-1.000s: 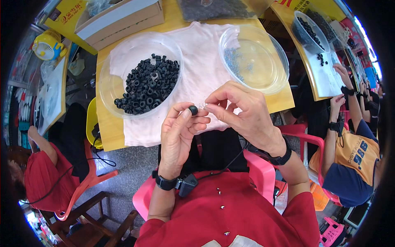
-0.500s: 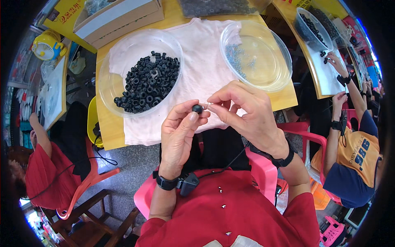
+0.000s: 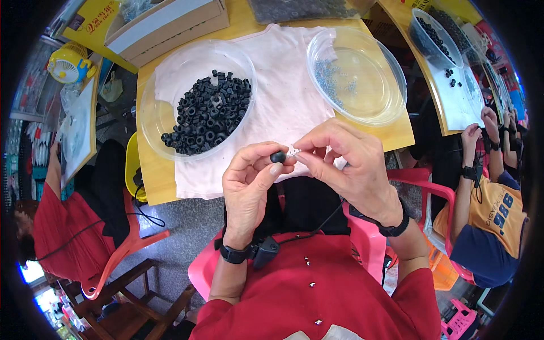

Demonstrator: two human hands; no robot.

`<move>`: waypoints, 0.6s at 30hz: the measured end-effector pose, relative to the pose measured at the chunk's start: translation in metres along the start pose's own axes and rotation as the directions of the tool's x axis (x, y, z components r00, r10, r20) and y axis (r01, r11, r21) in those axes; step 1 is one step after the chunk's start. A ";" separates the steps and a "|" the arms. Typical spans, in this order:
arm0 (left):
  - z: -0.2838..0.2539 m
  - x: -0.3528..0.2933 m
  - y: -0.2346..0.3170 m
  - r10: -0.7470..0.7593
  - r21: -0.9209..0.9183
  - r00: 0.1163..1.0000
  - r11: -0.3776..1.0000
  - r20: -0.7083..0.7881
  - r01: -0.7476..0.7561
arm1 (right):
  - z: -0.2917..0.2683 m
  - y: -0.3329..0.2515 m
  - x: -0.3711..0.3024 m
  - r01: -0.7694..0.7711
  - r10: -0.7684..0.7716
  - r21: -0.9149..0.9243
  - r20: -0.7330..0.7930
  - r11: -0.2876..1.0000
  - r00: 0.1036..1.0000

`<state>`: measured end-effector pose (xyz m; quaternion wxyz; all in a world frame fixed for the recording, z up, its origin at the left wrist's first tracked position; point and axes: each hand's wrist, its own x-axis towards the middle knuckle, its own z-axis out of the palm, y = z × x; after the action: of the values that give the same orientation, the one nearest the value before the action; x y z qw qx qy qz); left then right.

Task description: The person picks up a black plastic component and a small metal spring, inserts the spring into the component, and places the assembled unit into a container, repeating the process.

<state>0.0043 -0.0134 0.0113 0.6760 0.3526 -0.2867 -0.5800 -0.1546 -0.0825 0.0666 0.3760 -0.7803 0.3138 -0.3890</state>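
Between the thumb and fingers of my left hand [image 3: 252, 170] is a small round black rubber part [image 3: 277, 157]. My right hand [image 3: 345, 161] pinches a small clear, shiny piece [image 3: 293, 152] right beside the black part; whether the two touch, I cannot tell. Both hands meet over the near edge of a pale pink cloth [image 3: 277, 85]. Beyond my left hand stands a clear round tub [image 3: 156, 136] with a heap of black rubber parts [image 3: 212, 113]. Past my right hand is another clear round tub [image 3: 379, 116] holding small bluish clear pieces [image 3: 328, 82].
The cloth covers part of a yellow wooden table [image 3: 156, 184]. A cardboard box [image 3: 170, 31] and a bag of dark parts [image 3: 306, 8] stand at the back. People work at side tables; one at the right wears an orange and navy shirt [image 3: 487, 226].
The view has shifted slightly, so the table sits a little further right. The shiny piece shows more plainly between my fingers. At the right, the co-worker's hand has drawn back from the black parts.
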 end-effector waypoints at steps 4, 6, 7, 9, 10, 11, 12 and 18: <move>-0.004 -0.001 -0.001 0.038 0.073 0.999 0.997 0.022 -0.039 | -0.001 0.000 -0.002 0.010 -0.010 -0.007 0.004 1.000 1.000; -0.002 -0.001 0.001 0.025 0.109 0.999 0.994 0.031 -0.028 | -0.002 0.000 -0.003 0.017 -0.017 -0.016 0.013 1.000 1.000; 0.000 -0.001 0.001 0.026 0.108 0.999 0.994 0.032 -0.029 | -0.002 0.000 -0.004 0.020 -0.019 -0.019 0.012 1.000 1.000; 0.002 -0.003 0.001 -0.031 0.004 1.000 1.000 -0.001 0.031 | -0.003 0.000 -0.004 0.023 -0.023 -0.022 0.013 1.000 1.000; 0.002 -0.003 0.000 -0.030 0.003 1.000 1.000 -0.003 0.030 | -0.003 -0.001 -0.004 0.030 -0.030 -0.030 0.012 0.999 0.999; 0.000 -0.003 -0.001 0.005 -0.006 1.000 1.000 0.027 -0.005 | -0.002 -0.001 -0.004 0.037 -0.037 -0.037 0.012 0.999 0.999; 0.000 -0.003 -0.002 0.040 -0.017 0.998 0.999 0.056 -0.039 | -0.002 -0.002 -0.005 0.037 -0.037 -0.037 0.016 0.999 0.999; 0.000 -0.002 0.000 0.068 0.130 0.996 0.989 0.056 -0.075 | -0.001 -0.004 -0.007 0.010 -0.010 -0.017 0.005 1.000 1.000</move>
<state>0.0043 -0.0113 0.0115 0.6641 0.3710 -0.3541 -0.5440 -0.1586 -0.0750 0.0678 0.3680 -0.7861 0.3122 -0.3863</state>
